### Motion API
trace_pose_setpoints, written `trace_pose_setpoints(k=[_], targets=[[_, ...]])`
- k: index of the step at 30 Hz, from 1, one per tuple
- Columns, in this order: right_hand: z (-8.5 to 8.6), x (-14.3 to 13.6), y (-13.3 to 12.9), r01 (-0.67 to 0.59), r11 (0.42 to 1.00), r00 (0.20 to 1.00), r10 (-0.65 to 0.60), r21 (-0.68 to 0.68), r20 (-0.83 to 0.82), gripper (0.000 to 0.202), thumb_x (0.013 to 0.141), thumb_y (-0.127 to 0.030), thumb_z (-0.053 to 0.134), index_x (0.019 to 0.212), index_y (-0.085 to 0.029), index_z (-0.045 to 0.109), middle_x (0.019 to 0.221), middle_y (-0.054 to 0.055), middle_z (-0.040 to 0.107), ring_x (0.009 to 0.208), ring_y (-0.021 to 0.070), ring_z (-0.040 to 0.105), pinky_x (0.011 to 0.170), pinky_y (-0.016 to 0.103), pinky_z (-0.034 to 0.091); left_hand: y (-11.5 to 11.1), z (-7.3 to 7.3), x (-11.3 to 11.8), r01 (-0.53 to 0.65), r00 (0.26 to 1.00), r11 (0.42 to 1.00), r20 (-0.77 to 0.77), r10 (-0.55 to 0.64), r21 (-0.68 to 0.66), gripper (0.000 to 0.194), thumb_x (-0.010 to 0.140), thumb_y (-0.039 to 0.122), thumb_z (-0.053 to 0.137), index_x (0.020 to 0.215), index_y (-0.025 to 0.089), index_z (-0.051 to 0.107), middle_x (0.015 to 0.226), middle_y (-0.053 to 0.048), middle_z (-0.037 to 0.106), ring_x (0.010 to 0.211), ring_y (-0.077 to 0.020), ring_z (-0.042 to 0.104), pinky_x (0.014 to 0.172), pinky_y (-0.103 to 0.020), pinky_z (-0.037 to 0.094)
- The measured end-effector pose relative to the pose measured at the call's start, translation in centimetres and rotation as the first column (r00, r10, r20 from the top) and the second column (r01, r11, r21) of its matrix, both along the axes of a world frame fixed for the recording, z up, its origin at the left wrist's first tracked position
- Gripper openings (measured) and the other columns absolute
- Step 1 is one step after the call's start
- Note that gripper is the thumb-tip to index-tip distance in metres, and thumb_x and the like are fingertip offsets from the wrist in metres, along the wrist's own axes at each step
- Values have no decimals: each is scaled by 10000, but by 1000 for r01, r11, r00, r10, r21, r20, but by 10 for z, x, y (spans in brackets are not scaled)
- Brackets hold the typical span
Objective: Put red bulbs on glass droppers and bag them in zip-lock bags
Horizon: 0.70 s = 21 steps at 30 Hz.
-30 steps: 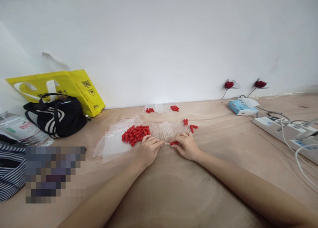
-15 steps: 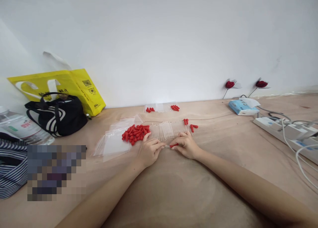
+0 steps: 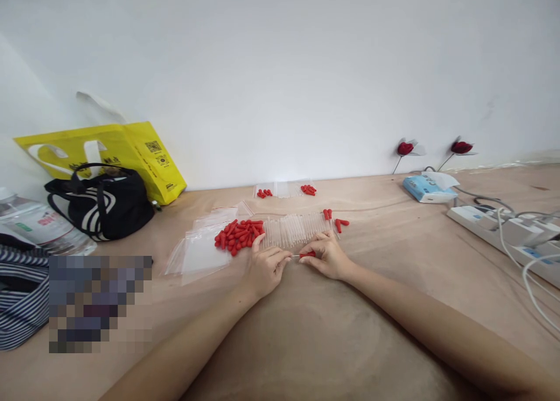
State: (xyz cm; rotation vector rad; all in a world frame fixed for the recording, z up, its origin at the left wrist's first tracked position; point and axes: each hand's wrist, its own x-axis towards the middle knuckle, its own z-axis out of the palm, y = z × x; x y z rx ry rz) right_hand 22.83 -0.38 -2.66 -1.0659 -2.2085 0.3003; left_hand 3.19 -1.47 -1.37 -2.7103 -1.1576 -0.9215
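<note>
My left hand [image 3: 268, 267] pinches the left end of a thin clear tube [image 3: 296, 256]. Its other end runs to a red rubber bulb [image 3: 308, 254], which the fingers of my right hand [image 3: 329, 257] grip. Just behind my hands lies a row of clear tubes [image 3: 293, 229] side by side, with red bulbs [image 3: 328, 214] at its right end. A pile of loose red bulbs [image 3: 238, 235] sits beyond my left hand. Clear zip bags [image 3: 203, 250] are fanned out left of the pile. How far the tube reaches into the bulb is hidden by my fingers.
Bags holding red bulbs [image 3: 308, 189] lie by the wall. At left stand a yellow bag [image 3: 161, 168], a black bag [image 3: 126, 206] and a large plastic bottle [image 3: 48, 226]. A tissue pack [image 3: 426, 190] and a power strip [image 3: 472, 217] with cables are at right.
Almost nothing differs. The fingers of both hands have shifted very slightly around the tube and the red bulb.
</note>
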Motion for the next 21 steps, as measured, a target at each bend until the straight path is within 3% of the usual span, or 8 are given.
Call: trace_pose_setpoints(k=[7, 21], targets=[[0, -2, -2, 51, 997, 999, -50, 66, -21, 177, 786, -366, 545, 719, -218, 617, 662, -25, 630, 700, 123, 523, 763, 316, 244, -4, 1, 6, 3, 999, 1000, 47, -3, -3, 215, 848, 189, 411, 804, 207, 620, 725, 19, 691, 642, -124, 619, 993, -486, 173], [3, 6, -3, -39, 991, 998, 33, 125, 50, 214, 806, -411, 507, 824, -250, 646, 773, 3, 674, 778, 158, 510, 777, 352, 217, -2, 0, 4, 16, 1000, 1000, -7, -16, 0, 190, 856, 207, 428, 853, 212, 619, 775, 5, 681, 754, -150, 603, 996, -487, 151]])
